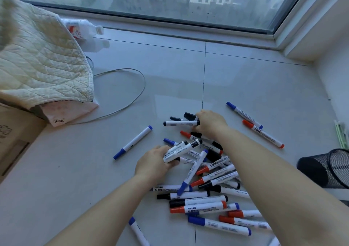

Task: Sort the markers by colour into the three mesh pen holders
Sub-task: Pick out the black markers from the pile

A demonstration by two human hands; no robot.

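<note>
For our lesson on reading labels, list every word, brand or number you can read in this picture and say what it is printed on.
"WHITEBOARD": red marker near the bottom of the pile.
"WHITEBOARD": marker in the middle of the pile.
"WHITEBOARD": marker at the pile's left edge.
"Deli", probably: marker held in the left hand.
Chinese characters on the markers, the bag and the bottle: too blurred to read.

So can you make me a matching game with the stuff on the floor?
Things:
1. left hand
2. right hand
3. mesh pen holder
4. lone blue marker

Places or states:
A. lying on its side at the right edge
B. alone on the tiles, left of the pile
C. gripping black-capped markers at the pile's near left
D. grasping black markers at the pile's far end

Pairs: 1-C, 2-D, 3-A, 4-B
</note>
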